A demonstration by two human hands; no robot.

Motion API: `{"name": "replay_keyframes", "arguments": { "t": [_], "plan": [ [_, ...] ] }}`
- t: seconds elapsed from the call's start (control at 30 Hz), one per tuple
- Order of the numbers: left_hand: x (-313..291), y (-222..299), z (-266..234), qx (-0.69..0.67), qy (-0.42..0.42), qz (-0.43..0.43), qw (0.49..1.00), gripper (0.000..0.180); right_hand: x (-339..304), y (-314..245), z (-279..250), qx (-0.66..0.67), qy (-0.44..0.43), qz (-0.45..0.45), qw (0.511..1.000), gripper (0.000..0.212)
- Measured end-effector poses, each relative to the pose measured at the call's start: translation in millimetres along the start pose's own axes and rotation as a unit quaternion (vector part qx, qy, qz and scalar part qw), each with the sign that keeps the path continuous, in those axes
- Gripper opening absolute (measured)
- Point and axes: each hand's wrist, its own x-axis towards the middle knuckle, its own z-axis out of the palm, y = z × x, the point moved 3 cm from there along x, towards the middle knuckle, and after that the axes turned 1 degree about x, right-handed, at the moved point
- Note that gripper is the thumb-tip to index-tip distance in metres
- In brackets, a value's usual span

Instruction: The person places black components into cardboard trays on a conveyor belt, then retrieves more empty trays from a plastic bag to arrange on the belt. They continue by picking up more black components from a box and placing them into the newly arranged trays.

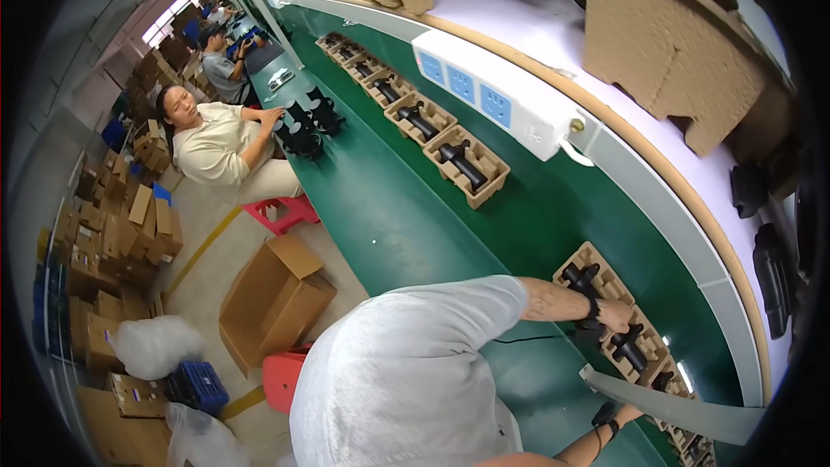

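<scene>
Far left, boxes (104, 242) stand stacked beside the floor (186, 294) with its yellow line. Closer to the bench (393, 229) are an open carton (272, 298) and a red stool (284, 380). A seated co-worker (220, 147) has a hand beside black parts (303, 131) on the bench top. The bench's near edge slants down past the carton to the wearer's grey shirt (398, 380). Between parts and shirt runs a broad strip of green top, the widest room for moving. Along the far side lies a row of brown trays (493, 186) with black devices in them; a gap of green divides it from a second row (610, 275). A rail with a white power strip (484, 91) bounds that side, below a shelf (527, 30).

The left hand (616, 316) reaches over the second row, just beside a black device (629, 348) lying in its tray. The right hand (631, 415) is lower, near the same row.

Whether either hand grips anything, I cannot tell: the left's fingertips are hidden and a metal bar (674, 402) crosses by the right. A dark object (590, 329) under the left wrist is unclear.
</scene>
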Motion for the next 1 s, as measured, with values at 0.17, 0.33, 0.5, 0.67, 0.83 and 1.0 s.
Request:
{"name": "replay_keyframes", "arguments": {
  "t": [0.17,0.33,0.5,0.67,0.83,1.0],
  "plan": [
    [-166.1,-14.4,-75.4,-0.062,0.205,0.037,0.976,0.028,-96.5,1.2,-34.6,0.062,0.227,0.145,0.961,0.035],
    [-396.5,-33.0,-80.5,-0.276,0.23,-0.214,0.909,0.034,-247.0,-49.6,-21.9,0.155,0.212,0.184,0.947,0.025],
    [-533.1,-45.7,-91.3,-0.228,0.366,-0.368,0.824,0.03,-264.5,-204.6,-4.7,0.365,-0.007,0.065,0.929,0.028],
    [-566.2,-23.0,-174.3,-0.126,0.383,-0.393,0.826,0.033,-191.3,-344.7,-7.7,0.415,-0.158,-0.108,0.89,0.032],
    [-575.2,-63.8,-241.3,0.032,0.374,-0.34,0.862,0.034,-143.6,-460.0,-9.9,0.469,-0.187,-0.123,0.854,0.042],
    [-600.8,-134.5,-281.8,0.069,0.289,-0.381,0.876,0.041,-176.7,-576.3,29.5,0.389,-0.25,-0.169,0.87,0.054]
  ]
}}
